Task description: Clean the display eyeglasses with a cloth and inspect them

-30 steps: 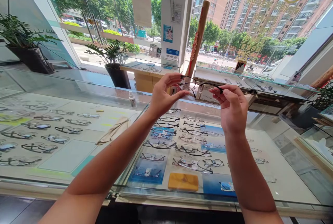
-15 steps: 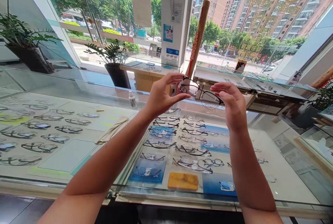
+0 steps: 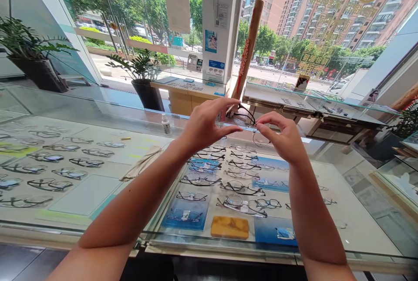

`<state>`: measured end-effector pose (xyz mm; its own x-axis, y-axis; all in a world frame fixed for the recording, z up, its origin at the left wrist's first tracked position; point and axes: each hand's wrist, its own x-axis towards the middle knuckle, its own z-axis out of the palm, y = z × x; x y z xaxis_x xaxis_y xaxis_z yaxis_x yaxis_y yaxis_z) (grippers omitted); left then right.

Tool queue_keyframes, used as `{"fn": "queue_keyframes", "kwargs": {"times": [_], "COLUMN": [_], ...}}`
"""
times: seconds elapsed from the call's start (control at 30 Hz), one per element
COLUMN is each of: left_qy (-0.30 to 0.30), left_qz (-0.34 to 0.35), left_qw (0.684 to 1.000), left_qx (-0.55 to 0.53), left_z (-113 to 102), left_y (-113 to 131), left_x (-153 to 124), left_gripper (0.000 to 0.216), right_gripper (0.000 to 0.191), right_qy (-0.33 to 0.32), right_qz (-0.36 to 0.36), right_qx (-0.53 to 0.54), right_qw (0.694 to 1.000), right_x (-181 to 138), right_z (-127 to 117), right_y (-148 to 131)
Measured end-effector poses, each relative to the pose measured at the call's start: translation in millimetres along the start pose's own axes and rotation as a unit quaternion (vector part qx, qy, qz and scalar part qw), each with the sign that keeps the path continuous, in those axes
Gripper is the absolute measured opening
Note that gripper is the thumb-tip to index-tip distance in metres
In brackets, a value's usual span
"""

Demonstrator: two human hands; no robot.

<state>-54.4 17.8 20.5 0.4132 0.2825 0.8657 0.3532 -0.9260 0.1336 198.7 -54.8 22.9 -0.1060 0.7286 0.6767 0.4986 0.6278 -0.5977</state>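
A pair of dark-framed eyeglasses (image 3: 248, 115) is held up above the glass display counter. My right hand (image 3: 282, 135) is closed on it, thumb and fingertips pinching the dark frame near its middle. My left hand (image 3: 207, 122) is at the other end, thumb and fingers spread wide apart around a lens. Its upper fingertips meet or nearly meet the end of the frame; whether they touch is unclear. Part of the eyeglasses is hidden behind the right fingers. Below, rows of eyeglasses (image 3: 241, 187) lie inside the counter.
The glass counter (image 3: 153, 237) spans the view in front of me. On it stand a small spray bottle (image 3: 166, 124) and a beige cloth strip (image 3: 142, 163). An orange-yellow block (image 3: 229, 227) is near the front edge. Potted plants (image 3: 145, 85) and a wooden post (image 3: 250, 46) stand beyond.
My right hand has moved left and inward along the eyeglasses, now pinching nearer the middle. The eyeglasses have turned. My left hand has shifted slightly, its thumb and fingers still apart.
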Motion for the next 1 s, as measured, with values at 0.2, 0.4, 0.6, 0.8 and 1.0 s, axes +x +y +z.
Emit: {"fn": "queue_keyframes", "kwargs": {"times": [0.2,0.4,0.6,0.8,1.0], "left_qy": [-0.006,-0.006,0.0,-0.009,-0.017], "left_qz": [-0.014,-0.036,-0.065,-0.082,-0.072], "left_qw": [0.999,0.989,0.963,0.941,0.944], "left_qx": [-0.028,-0.144,-0.263,-0.329,-0.322], "left_z": [-2.5,-0.7,4.7,8.1,8.8], "left_y": [1.1,-0.5,-5.3,-13.7,-13.0], "left_x": [0.4,1.1,2.3,2.3,2.0], "left_gripper": [0.066,0.068,0.067,0.07,0.07], "right_gripper": [0.013,0.016,0.016,0.019,0.024], "right_qy": [-0.029,-0.053,-0.059,-0.106,-0.074], "right_qz": [0.028,0.064,0.103,0.157,0.157], "right_qx": [0.073,0.133,0.189,0.254,0.27], "right_qw": [0.996,0.988,0.975,0.948,0.947], "right_x": [2.4,4.2,5.6,7.2,5.8], "right_z": [-0.3,2.2,10.4,13.7,17.0], "right_y": [6.4,11.2,15.9,18.8,17.9]}}
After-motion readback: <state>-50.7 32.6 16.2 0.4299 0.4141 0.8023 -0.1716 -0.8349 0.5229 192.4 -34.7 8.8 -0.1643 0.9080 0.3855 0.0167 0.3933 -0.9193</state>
